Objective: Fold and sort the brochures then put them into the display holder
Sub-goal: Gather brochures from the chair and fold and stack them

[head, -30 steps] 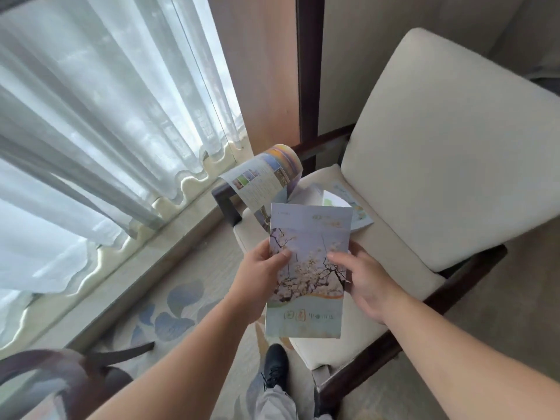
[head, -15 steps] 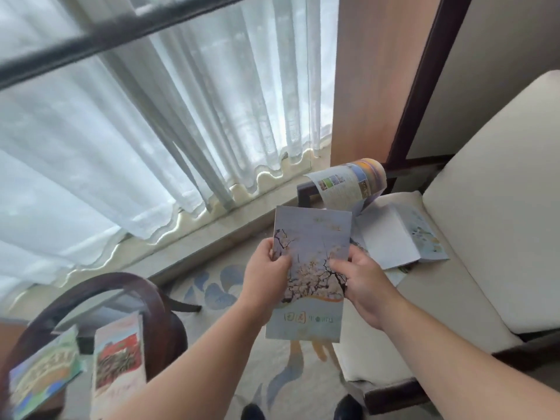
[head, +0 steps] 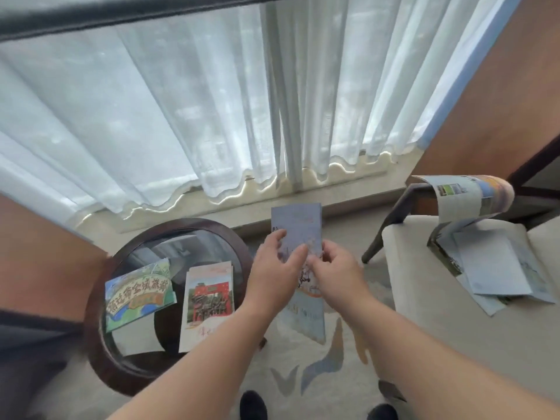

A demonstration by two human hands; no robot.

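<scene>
Midway between the cream cushioned chair (head: 430, 328) and the round glass-topped dark wood table (head: 91, 328), both hands pinch a pale blue folded brochure with a blossom print (head: 298, 225) above the pale patterned carpet (head: 263, 383). The left hand (head: 269, 277) curls round its left edge and the right hand (head: 336, 277) nips its right. Best, probably, to keep the fold squeezed flat and lay it on the table, right of the red-and-cream brochure (head: 209, 301), squared to match. Its long axis runs near to far, cover facing the camera, title end nearest.
</scene>
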